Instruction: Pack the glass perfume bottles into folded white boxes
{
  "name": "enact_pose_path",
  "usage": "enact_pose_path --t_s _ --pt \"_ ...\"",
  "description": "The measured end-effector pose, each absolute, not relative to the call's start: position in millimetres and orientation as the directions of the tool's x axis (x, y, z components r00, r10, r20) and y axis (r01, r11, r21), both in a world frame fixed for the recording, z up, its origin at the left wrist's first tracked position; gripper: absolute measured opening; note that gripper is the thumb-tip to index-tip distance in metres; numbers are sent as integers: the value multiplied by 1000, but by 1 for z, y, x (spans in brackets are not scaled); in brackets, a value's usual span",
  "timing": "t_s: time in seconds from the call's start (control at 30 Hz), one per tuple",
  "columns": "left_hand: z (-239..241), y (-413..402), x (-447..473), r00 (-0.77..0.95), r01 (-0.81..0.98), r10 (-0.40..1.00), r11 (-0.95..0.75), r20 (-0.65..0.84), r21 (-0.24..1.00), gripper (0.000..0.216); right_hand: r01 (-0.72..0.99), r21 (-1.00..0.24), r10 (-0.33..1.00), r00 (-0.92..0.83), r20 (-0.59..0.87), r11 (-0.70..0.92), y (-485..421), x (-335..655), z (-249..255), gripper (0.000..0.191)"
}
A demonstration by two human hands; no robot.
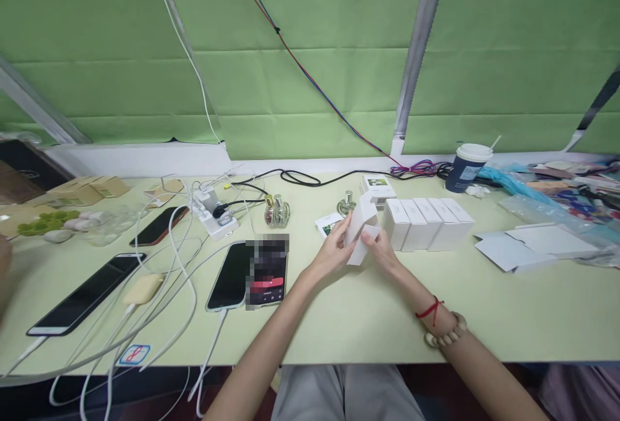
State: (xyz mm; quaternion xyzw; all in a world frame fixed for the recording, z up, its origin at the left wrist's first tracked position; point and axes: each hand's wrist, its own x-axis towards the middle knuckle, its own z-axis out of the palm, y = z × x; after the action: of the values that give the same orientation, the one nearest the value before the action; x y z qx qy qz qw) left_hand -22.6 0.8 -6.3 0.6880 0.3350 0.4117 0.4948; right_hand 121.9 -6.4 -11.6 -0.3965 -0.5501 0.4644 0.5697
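Note:
Both my hands are closed on a small white cardboard box [361, 219], tilted above the table with a flap standing out at its lower end. My left hand [334, 245] grips its left side. My right hand [382, 250] presses the flap side with the thumb. Just behind the box stands a glass perfume bottle [346, 204], and a printed card [328, 224] lies partly behind my left fingers. To the right is a row of several white boxes [426, 224]. Another white box [378, 188] with a green picture on it sits farther back.
Glass bottles [277, 212] stand left of my hands. Phones [227, 276], a power strip [213, 215] and looping white cables cover the left side. Flat white cardboard [533, 246], a lidded paper cup [467, 168] and plastic packaging [581, 188] are at the right.

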Motion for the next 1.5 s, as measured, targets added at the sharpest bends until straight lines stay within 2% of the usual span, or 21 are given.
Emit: enact_pose_path --t_s 0.2,0.37,0.57,0.77,0.93,1.0,1.1,1.17,1.23,1.3,1.4,1.5 --pt "-9 -1 -21 407 42 871 -318 274 947 69 -63 -968 969 -10 245 244 -5 122 -14 63" --pt "-17 4 -20 424 118 817 -477 390 871 76 -85 -956 959 -11 282 280 -6 121 -12 65" --pt "-12 -1 -19 435 159 818 -480 375 863 70 -74 -939 941 -29 338 336 -8 119 -8 70" --pt "-7 -9 -15 386 163 879 -365 282 916 65 -65 -934 935 -24 354 352 -12 117 -2 74" --pt "-8 -6 -13 326 187 894 -380 308 906 55 -44 -936 937 -18 349 348 -15 116 -1 68" --pt "-9 -1 -17 258 263 907 -397 333 879 52 -28 -935 935 8 354 354 -15 116 -1 67" --pt "-11 7 -26 53 503 921 -359 387 786 50 -32 -942 941 65 333 335 -14 118 -1 71" --pt "-14 10 -31 -67 636 928 -244 367 732 60 -38 -951 949 95 301 306 -13 119 0 68" --pt "-18 12 -33 -117 696 954 -120 276 708 76 -39 -957 953 109 283 289 -12 120 0 62" --pt "-23 11 -32 -91 730 977 -66 192 680 83 -39 -959 954 123 275 282 -11 120 -1 61" --pt "-28 11 -29 9 756 985 -118 171 644 77 -51 -963 954 163 252 264 -7 120 -4 66" --pt "-28 13 -27 44 672 986 -150 162 726 75 -66 -962 949 195 247 264 -5 120 -7 71"
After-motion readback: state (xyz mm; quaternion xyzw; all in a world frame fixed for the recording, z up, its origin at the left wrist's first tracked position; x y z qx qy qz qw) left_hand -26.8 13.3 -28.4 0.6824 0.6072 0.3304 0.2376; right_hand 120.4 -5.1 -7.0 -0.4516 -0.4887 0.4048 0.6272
